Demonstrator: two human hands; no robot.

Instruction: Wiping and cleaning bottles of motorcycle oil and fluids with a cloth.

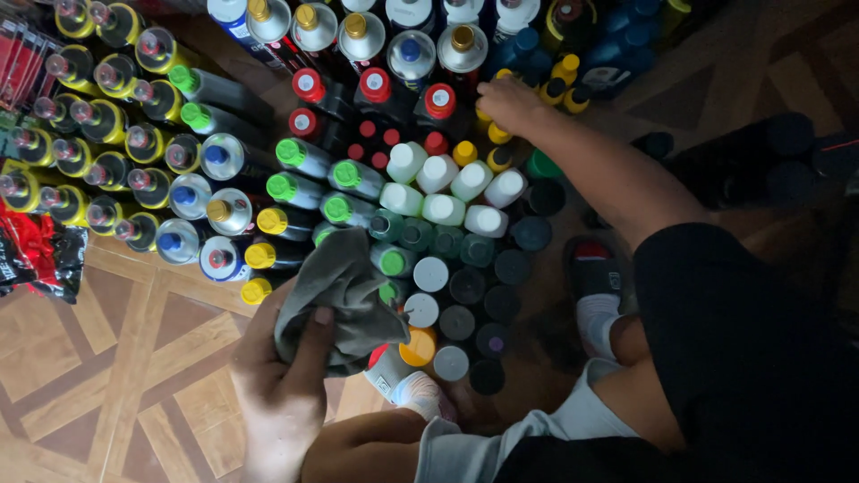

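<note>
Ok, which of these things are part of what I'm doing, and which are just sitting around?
In use: cloth in the left hand; can, under the cloth, held by the right hand.
Lying about: standing cans on the floor; red packets at the left; another person's hand at the yellow caps.

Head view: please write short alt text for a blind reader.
The left hand holds a grey cloth over a tilted white can near the right hand, beside many upright cans on a patterned floor. Another person's hand reaches among them.
</note>
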